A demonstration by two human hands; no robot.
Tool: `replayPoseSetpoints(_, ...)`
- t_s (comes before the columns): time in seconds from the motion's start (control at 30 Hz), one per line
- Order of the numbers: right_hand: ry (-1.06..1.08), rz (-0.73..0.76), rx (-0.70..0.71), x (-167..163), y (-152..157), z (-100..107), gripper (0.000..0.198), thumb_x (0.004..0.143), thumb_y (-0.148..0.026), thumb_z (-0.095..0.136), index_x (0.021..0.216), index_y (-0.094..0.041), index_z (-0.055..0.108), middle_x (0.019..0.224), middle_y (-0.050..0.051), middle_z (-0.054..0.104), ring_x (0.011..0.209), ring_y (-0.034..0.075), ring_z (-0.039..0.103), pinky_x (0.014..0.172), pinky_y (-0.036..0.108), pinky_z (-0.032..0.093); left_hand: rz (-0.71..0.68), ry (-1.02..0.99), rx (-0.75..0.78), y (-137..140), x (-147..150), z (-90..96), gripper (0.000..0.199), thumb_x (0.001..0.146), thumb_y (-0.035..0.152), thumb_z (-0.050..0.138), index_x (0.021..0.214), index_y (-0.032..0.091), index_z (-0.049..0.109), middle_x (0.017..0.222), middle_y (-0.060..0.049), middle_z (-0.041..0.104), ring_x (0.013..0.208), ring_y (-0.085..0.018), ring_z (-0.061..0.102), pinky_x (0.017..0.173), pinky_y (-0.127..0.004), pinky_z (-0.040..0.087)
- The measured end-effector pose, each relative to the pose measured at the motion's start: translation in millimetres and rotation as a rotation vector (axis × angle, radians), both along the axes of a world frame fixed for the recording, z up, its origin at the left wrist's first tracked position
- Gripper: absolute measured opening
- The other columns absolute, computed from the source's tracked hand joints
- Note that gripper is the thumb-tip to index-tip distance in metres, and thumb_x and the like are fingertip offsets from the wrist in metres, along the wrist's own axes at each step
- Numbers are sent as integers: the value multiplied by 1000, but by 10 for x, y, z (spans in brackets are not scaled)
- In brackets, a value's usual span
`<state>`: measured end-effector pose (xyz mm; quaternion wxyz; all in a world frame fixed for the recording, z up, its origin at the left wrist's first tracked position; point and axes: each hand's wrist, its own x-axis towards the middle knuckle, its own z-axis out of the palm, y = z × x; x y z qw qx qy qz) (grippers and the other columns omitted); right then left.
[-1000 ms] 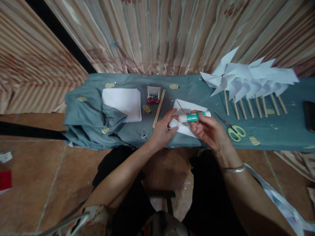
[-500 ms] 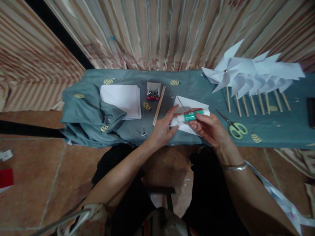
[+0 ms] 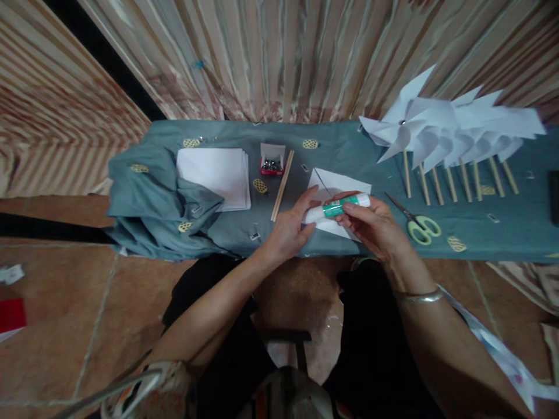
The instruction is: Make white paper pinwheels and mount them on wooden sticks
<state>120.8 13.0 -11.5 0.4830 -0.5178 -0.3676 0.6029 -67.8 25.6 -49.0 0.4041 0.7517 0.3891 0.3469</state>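
My right hand [image 3: 371, 224] grips a glue stick [image 3: 339, 207] with a green label and white ends, holding it nearly level over the paper. At its left end, the thumb and fingers of my left hand [image 3: 290, 227] close around the white cap [image 3: 312, 216], which lines up with the tube; whether the two are fully joined I cannot tell. Beneath both hands lies a white paper sheet [image 3: 343, 182] with a slit running in from its upper left corner. Part of the sheet is hidden by my fingers and the glue stick.
Green-handled scissors [image 3: 417, 224] lie right of the paper. Several paper pinwheels [image 3: 454, 131] on wooden sticks rest farther right. To the left are wooden sticks [image 3: 283, 185], a small red box [image 3: 272, 166] of metal pins and a paper stack [image 3: 213, 174]. Blue-green cloth [image 3: 279, 241] covers the table.
The glue stick has shifted slightly left and tilted, its left end now in line with the white piece in my left fingers. My left hand has barely moved.
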Motion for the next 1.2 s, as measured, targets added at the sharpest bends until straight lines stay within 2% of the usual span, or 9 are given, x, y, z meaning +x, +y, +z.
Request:
replayPoseSetpoints(0.2,-17,7,-3,-51,-19,-11,34,63,-38,87,87,-20,73,77,0,73,58,8,64,58,19,55,6,12,40,-9,3,-27,65,85,13,54,147,17,36,130,-9,66,120,-23,63,105,-38,49)
replayPoseSetpoints(0.33,33,14,-59,-107,-29,4,38,59,-39,90,87,-20,73,76,-1,74,59,8,65,60,17,55,6,12,89,-12,-19,-26,52,86,15,56,138,16,50,132,-11,65,121,-24,63,104,-38,49)
replayPoseSetpoints(0.47,22,65,-81,-149,-28,1,40,58,-41,90,87,-20,73,74,-1,73,60,10,65,62,21,56,16,-20,80,-45,-85,-14,38,89,28,61,126,16,62,126,-13,69,114,-25,67,100,-39,53)
replayPoseSetpoints(0.7,3,147,-10,-231,-36,-71,48,61,-47,87,99,-22,71,80,0,74,73,15,69,71,27,57,160,-53,-44,-170,-141,-18,35,88,31,64,121,18,66,118,-9,73,103,-23,70,91,-34,55)
replayPoseSetpoints(0.83,-57,118,74,-150,-42,-56,55,64,-50,85,109,-24,67,103,5,75,79,16,70,72,30,56,313,-20,-47,-100,-305,-28,35,85,30,66,117,16,68,108,-8,75,90,-21,71,83,-33,57)
replayPoseSetpoints(1.0,-141,42,113,92,-85,6,55,66,-53,82,109,-23,67,109,9,75,79,16,69,67,29,55,561,251,95,75,-694,55,32,82,24,65,113,15,70,111,-10,74,99,-24,68,92,-38,52)
replayPoseSetpoints(1.1,-189,12,141,242,-138,19,52,68,-53,81,108,-23,67,108,9,76,78,16,69,66,29,55,588,479,257,118,-808,93,27,81,24,65,106,15,73,108,-11,73,105,-28,62,98,-44,47)
replayPoseSetpoints(1.2,-226,-50,172,399,-194,22,48,68,-50,81,106,-23,68,106,9,77,77,17,69,66,30,55,610,636,321,115,-806,81,27,81,27,64,104,16,73,107,-13,70,105,-32,58,93,-48,47)
